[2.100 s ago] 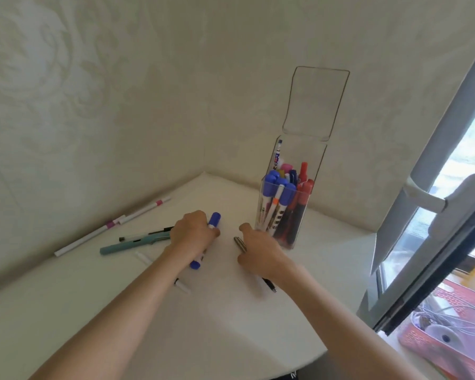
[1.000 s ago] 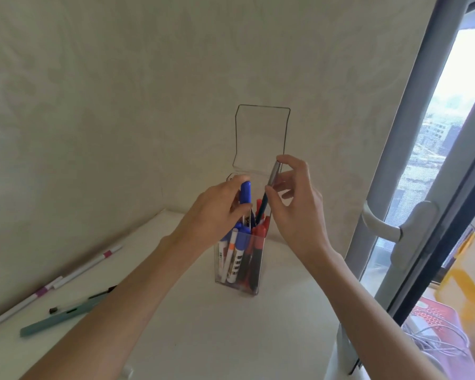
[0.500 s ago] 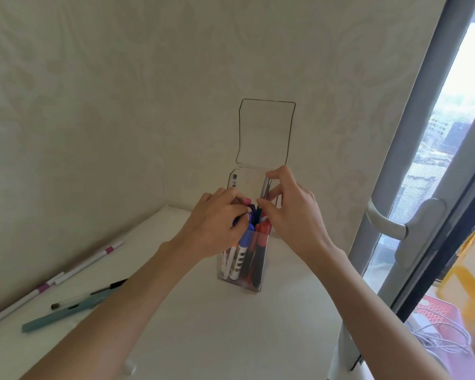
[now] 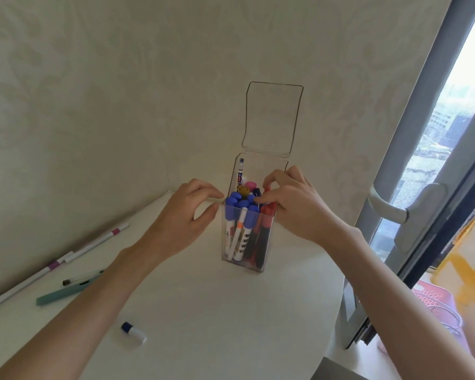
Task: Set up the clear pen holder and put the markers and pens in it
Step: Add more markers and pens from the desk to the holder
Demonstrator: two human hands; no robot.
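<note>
At the table's [image 4: 231,311] far corner, against the patterned wall [image 4: 93,105], stands the holder [image 4: 255,267], upright, its clear lid [image 4: 272,119] swung open and rising above the back edge. Packed upright inside are blue markers [image 4: 239,202] at the front left and red markers [image 4: 266,226] at the right. A yellow cap [image 4: 243,190] and a pink cap [image 4: 250,184] sit behind them, and a tall pen [image 4: 241,171] stands highest at the back left corner.

Left hand [image 4: 187,215]: just left of the holder, fingers loosely bent and apart, holding nothing. The thumb and forefinger tips lie just beside the rim's left corner; whether they touch it cannot be made out.

Right hand [image 4: 294,207]: over the holder's right side, fingers curled down onto the marker tops. The forefinger tip touches a blue cap and the thumb sits by a red one. Whether this hand pinches a marker or only rests on the caps cannot be told.

Left part of the table, well apart from the holder: two white pens [image 4: 99,241] with purple bands, end to end along the wall; a teal pen [image 4: 63,293]; and a pale pen [image 4: 77,281] with a dark end just beside it. A short marker [image 4: 133,331], white with a blue end, lies alone beside the left forearm.

Right side: a window handle [image 4: 390,209], and a red basket [image 4: 436,305] beyond the table's edge.
</note>
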